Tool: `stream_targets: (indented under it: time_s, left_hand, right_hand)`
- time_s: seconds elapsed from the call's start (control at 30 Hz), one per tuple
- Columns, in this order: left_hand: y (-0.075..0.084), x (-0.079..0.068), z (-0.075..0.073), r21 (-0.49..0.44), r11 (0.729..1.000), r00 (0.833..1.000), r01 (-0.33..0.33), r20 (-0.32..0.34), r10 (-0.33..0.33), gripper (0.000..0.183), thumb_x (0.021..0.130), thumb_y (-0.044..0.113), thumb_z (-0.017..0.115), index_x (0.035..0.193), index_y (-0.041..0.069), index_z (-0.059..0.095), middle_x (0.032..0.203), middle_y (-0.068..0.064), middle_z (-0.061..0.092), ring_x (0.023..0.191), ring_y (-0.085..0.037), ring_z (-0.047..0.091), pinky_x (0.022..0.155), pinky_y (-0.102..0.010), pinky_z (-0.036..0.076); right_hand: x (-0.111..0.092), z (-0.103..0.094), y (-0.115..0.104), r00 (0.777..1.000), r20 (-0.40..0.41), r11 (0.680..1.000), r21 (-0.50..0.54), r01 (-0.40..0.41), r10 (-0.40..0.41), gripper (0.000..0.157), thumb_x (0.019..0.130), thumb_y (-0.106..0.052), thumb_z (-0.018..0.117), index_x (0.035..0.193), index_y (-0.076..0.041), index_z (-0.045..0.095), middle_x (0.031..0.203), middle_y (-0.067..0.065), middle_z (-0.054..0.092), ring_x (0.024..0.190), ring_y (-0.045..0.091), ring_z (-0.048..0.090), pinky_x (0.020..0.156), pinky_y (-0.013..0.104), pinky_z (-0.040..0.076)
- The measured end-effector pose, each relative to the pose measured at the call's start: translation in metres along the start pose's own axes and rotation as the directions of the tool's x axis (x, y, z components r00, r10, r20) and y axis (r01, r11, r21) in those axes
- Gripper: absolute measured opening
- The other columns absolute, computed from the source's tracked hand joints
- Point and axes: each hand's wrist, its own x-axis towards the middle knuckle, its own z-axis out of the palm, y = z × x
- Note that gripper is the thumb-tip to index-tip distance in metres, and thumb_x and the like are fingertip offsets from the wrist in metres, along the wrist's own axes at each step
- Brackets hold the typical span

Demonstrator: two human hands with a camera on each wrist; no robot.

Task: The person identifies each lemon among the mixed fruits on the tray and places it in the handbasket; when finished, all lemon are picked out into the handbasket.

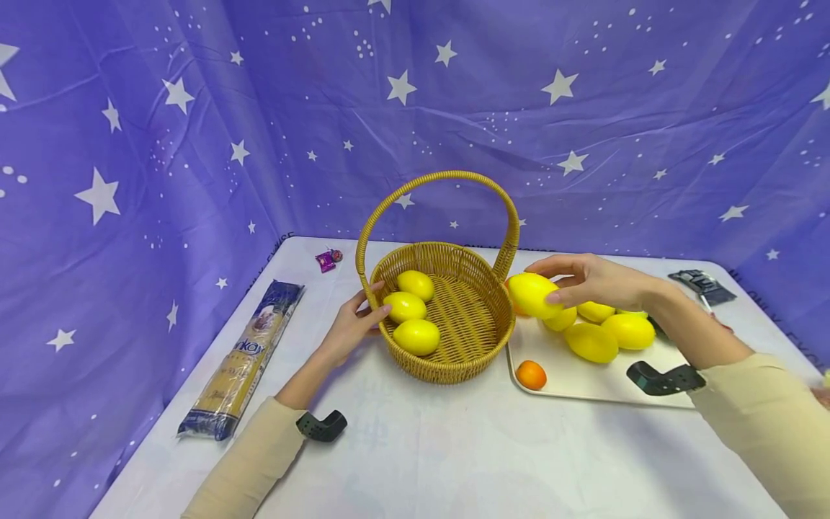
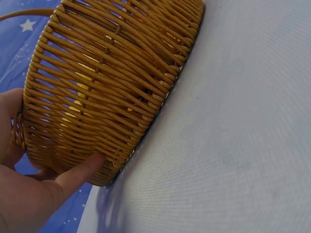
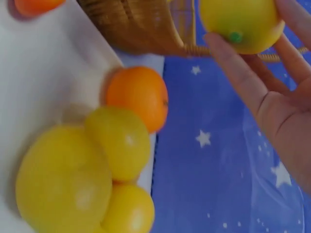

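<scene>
The right sleeve (image 1: 759, 425) lay nearest the camera. The right hand (image 1: 599, 281) pinched a lemon (image 1: 532, 295) between thumb and fingers, raised over the tray's (image 1: 577, 382) left end, beside the basket (image 1: 447, 371). The left hand (image 1: 350, 328) gripped the basket's left side by the handle's foot, presumably to steady it. Three lemons (image 1: 405, 308) rested inside along the left wall. The tray bore further lemons (image 1: 627, 331) and oranges (image 1: 532, 375), apparently to keep round fruit from rolling.

The right-wrist view's top edge crops the held lemon (image 3: 238, 19); the right forearm (image 1: 703, 328) partly hides the tray (image 1: 583, 382).
</scene>
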Motion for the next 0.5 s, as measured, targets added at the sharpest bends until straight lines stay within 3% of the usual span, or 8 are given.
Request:
stream_targets:
  time_s: [0.17,0.5]
  left_hand:
    - [0.000,-0.001,-0.001,0.002,1.000,1.000,-0.006,0.004,0.006,0.059,0.099,0.013,0.057,0.151,0.004,0.030,0.150,-0.025,0.030,0.124,-0.041,0.049,0.084,-0.041,0.056]
    - [0.000,-0.002,0.000,0.000,1.000,1.000,0.000,0.000,0.000,0.058,0.099,0.013,0.058,0.151,0.007,0.032,0.151,-0.021,0.030,0.124,-0.040,0.049,0.084,-0.040,0.056]
  right_hand:
    - [0.021,0.018,-0.004,0.998,0.050,0.994,0.107,0.034,-0.040,0.054,0.093,-0.014,0.066,0.142,-0.009,0.046,0.139,0.013,0.050,0.121,0.034,0.052,0.096,0.041,0.049]
    - [0.062,0.060,-0.017,0.979,0.183,0.993,0.097,0.068,-0.085,0.055,0.091,-0.019,0.070,0.140,-0.010,0.049,0.142,0.007,0.049,0.130,0.030,0.044,0.107,0.046,0.039]
